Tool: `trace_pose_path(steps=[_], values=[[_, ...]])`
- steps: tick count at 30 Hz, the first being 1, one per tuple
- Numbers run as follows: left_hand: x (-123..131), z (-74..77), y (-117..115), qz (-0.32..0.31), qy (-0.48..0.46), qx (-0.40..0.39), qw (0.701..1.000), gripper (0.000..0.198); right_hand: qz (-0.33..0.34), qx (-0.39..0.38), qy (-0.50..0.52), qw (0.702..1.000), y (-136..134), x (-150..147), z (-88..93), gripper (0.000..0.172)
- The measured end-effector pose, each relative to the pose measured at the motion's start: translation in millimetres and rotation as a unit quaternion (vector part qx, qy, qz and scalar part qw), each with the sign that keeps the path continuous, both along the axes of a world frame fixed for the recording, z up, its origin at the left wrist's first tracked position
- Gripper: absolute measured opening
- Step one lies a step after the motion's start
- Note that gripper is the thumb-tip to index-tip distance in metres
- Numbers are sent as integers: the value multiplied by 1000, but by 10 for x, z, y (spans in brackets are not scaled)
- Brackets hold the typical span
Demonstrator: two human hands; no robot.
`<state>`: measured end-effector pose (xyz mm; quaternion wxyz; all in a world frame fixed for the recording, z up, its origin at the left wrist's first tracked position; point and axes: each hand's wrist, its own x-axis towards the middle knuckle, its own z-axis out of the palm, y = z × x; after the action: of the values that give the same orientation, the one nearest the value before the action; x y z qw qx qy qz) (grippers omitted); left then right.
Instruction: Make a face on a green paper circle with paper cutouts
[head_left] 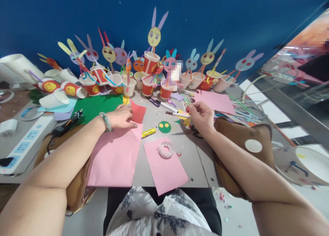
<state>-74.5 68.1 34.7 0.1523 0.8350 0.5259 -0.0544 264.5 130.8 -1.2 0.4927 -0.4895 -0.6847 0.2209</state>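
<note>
While your left hand [124, 116] lies loosely open, palm down, at the upper edge of the large pink sheet [115, 153], the green disc [164, 130] sits to its right, between your hands. Your right hand [202, 117] has fingers drawn together by the white pen [181, 115]; whether they grip it, I cannot tell.

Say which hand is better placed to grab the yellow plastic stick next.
Probably the left hand: its thumb, on the large pink paper sheet, is near the stick; the right hand, by a white pen, is farther.
</note>
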Motion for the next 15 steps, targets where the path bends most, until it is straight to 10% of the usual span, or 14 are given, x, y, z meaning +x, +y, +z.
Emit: trace_pose_path(steps=[7, 15], values=[[-39, 4, -12, 11, 34, -5, 999, 32, 82, 44, -73, 993, -73, -37, -39, 15], [43, 85, -44, 100, 61, 8, 993, 39, 316, 200, -259, 891, -208, -134, -125, 17]])
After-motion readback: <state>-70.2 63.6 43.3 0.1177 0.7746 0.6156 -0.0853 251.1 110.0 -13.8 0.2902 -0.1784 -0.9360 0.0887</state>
